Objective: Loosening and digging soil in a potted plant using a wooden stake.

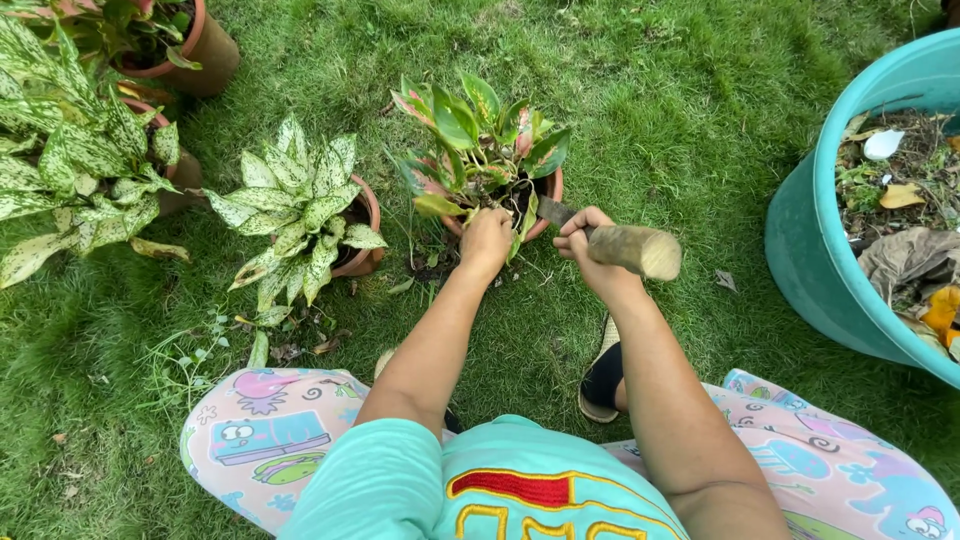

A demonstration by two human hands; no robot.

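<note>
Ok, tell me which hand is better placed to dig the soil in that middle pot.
Right. The right hand grips the wooden-handled tool, its blade angled into the clay pot. The left hand is bare, resting among the plant stems.

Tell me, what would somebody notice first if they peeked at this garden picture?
Probably the two hands in the middle: the left hand reaches into a clay pot of green and pink leaves, while the right hand grips a tool with a thick wooden handle. Next comes the big teal tub of dry leaves at the right edge, then the spotted white-green plant on the left.
</note>
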